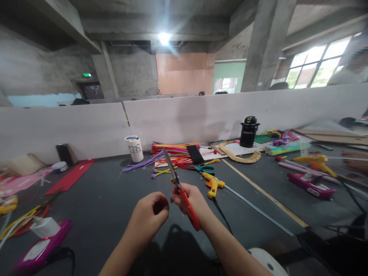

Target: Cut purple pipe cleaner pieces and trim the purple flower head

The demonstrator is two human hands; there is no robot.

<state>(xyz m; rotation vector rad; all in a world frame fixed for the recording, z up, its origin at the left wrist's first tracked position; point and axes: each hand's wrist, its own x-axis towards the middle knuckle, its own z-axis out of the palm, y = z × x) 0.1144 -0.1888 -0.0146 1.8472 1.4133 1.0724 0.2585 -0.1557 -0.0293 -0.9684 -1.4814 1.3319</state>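
My right hand grips a pair of scissors with red handles, the blades pointing up and away from me. A small yellowish bit shows by the fingertips of that hand; its kind is too small to tell. Just to the left, my left hand is curled with thumb and fingers brought together; whatever they may pinch is hidden. Both hands hover over the dark table, close but apart. Beyond them lie a bundle of colourful pipe cleaners and a yellow glue gun with a long clear glue stick.
A white cup and a black flask stand near the low white partition. Teal-handled pliers lie near the glue gun. Purple power strips sit at left and right. At the far right, another person's hand is partly visible.
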